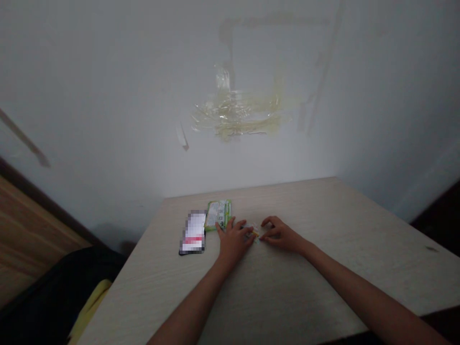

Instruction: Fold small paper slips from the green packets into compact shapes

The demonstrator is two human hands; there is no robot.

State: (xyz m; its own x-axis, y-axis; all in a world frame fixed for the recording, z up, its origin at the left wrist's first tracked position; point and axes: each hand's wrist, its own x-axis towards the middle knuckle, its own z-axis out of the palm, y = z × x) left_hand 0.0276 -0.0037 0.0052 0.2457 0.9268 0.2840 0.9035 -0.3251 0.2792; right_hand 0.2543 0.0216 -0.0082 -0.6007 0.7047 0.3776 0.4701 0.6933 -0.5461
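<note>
My left hand [233,238] rests on the table with its fingers spread. Its upper fingertips reach the lower edge of a green and white printed packet [218,214]. By its thumb lies a small clear and yellow-red item [255,234], partly covered by the hand and too small to name. Just right of that item is my right hand [282,235], its fingers bent and the thumb apart from the forefinger, with nothing visible between them. A phone [194,233] with a blurred, bright screen lies left of the packet, close beside it.
The pale wooden table [345,249] stands against a white wall [136,96] with tape remains [244,115]. At the lower left, beyond the table's edge, are dark cloth [64,292], yellow cloth [91,306] and a wooden panel [21,235].
</note>
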